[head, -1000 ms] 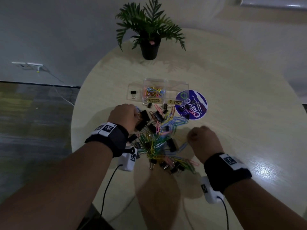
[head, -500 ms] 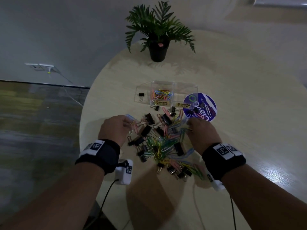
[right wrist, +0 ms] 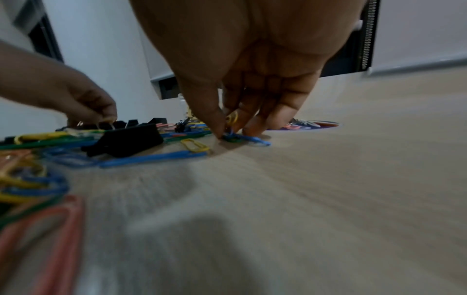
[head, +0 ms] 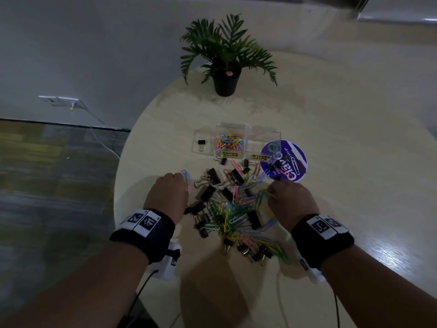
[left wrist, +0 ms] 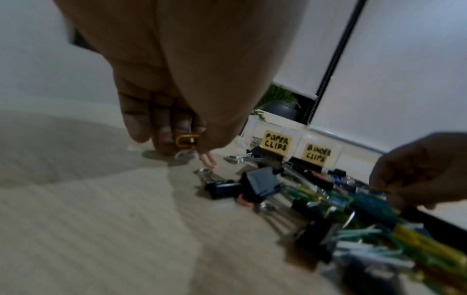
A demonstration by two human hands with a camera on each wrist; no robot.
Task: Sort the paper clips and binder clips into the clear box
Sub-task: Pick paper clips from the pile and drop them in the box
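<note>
A heap of coloured paper clips and black binder clips (head: 231, 207) lies on the round table. Behind it stands the clear box (head: 236, 144), with paper clips in the compartment labelled "PAPER CLIPS" (left wrist: 276, 142) and a "BINDER CLIPS" label (left wrist: 318, 155) beside it. My left hand (head: 170, 192) is at the heap's left edge and pinches several paper clips (left wrist: 186, 140), a yellow one showing. My right hand (head: 290, 200) is at the heap's right edge, holds a yellow clip (right wrist: 232, 118) and pinches a blue paper clip (right wrist: 248, 138) lying on the table.
A clear lid (head: 201, 144) with one black binder clip (head: 201, 143) on it lies left of the box. A round purple lid (head: 283, 160) lies right of the box. A potted plant (head: 225, 60) stands at the table's far side. Cables hang from both wrist cameras.
My right hand moved forward along the heap's right side to the blue clip near the purple lid. My left hand drew back a little from the heap's far left, still holding clips.
</note>
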